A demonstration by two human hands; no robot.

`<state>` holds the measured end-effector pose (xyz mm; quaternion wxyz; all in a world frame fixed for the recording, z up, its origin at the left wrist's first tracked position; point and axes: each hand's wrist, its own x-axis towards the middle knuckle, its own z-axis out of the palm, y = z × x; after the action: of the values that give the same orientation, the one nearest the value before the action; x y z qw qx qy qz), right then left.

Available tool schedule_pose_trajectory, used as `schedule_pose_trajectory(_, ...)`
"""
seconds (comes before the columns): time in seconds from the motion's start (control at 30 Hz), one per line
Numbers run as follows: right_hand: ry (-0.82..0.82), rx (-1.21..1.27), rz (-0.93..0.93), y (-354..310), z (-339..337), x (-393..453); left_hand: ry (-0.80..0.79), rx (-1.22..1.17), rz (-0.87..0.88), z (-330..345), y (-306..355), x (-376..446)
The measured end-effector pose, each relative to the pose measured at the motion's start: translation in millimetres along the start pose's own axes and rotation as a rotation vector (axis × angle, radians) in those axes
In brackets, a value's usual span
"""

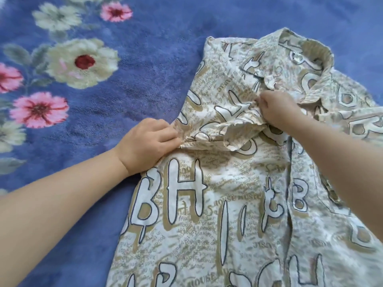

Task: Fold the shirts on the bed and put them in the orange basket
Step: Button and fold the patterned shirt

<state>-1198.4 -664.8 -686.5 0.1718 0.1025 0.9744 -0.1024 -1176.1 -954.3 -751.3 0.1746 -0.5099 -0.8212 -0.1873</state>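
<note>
Where the blue plush blanket point(145, 48) covers the bed, its pile shows large cream, pink and red flowers down the left side and plain blue toward the far right. No more of the room shows than this surface. A cream and tan short-sleeved shirt point(228, 204) printed with big white letters lies front up on the right half, collar point(300, 59) at the far end, button placket running toward the near edge, where the hem is cut off from view. Its left sleeve point(223, 129) is folded inward across the chest. The left hand point(145, 146) grips the sleeve's fold at the shirt's left edge, fingers curled into the cloth. The right hand point(277, 108) pinches the sleeve's bunched cloth just below the collar. The shirt's right sleeve point(356, 121) runs off the right edge. Open blanket lies to the left of the shirt and beyond the collar.
</note>
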Motion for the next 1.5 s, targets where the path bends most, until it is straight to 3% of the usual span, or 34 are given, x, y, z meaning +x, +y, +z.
schedule_pose_trajectory(0.13, 0.112, 0.086, -0.053, 3.5, 8.7, -2.8, -0.08, 0.135, -0.055, 3.8, 8.0, 8.1)
schedule_pose_trajectory(0.23, 0.03, 0.225, -0.157, 10.8, -7.0, -17.3, -0.06, 0.106, -0.173, -12.2, 25.8, 17.9)
schedule_pose_trajectory(0.37, -0.169, -0.099, -0.328, 27.3, -14.6, -38.9, -0.062, 0.001, -0.372, -15.0, 78.1, 40.9)
schedule_pose_trajectory(0.53, 0.079, -0.155, -0.408, 28.4, -2.4, -30.6, -0.103, 0.039, -0.735, 19.0, 108.3, 68.5)
schedule_pose_trajectory(0.73, 0.216, -0.118, -0.594, 38.3, 5.0, -26.1, -0.014, 0.019, -0.673, 18.7, 123.4, 73.9)
schedule_pose_trajectory(0.83, 0.32, -0.117, -0.545, 44.3, 2.9, -23.6, -0.032, -0.041, -0.602, 21.9, 126.4, 74.2)
schedule_pose_trajectory(0.93, 0.319, -0.22, -0.52, 49.4, 3.4, -19.2, -0.23, -0.101, -0.561, 20.7, 129.9, 86.0)
schedule_pose_trajectory(1.03, 0.216, -0.342, -0.514, 48.9, 10.1, -20.5, -0.558, -0.194, -0.705, 19.3, 121.5, 95.8)
schedule_pose_trajectory(1.1, 0.188, -0.36, -0.427, 41.5, 11.6, -20.2, -0.643, -0.25, -0.762, 19.3, 112.6, 99.0)
schedule_pose_trajectory(1.17, 0.163, -0.334, -0.367, 39.2, 9.1, -20.8, -0.589, -0.294, -0.742, 14.7, 106.9, 97.2)
schedule_pose_trajectory(1.2, 0.155, -0.327, -0.363, 39.1, 6.1, -22.1, -0.485, -0.258, -0.69, 10.5, 102.9, 94.5)
schedule_pose_trajectory(1.27, 0.181, -0.343, -0.38, 42.4, 2.1, -30.8, -0.217, -0.044, -0.543, 5.1, 95.5, 86.8)
schedule_pose_trajectory(1.3, 0.184, -0.351, -0.404, 43.5, 1.6, -36.3, -0.187, 0.065, -0.522, 0.8, 88.3, 82.4)
schedule_pose_trajectory(1.4, -0.004, -0.407, -0.475, 39.8, 5.5, -52.4, -0.66, 0.117, -0.58, -3.7, 64.0, 61.7)
schedule_pose_trajectory(1.5, -0.223, -0.418, -0.411, 35.6, 12.1, -57.9, -0.825, 0.187, -0.623, -4.6, 45.6, 46.5)
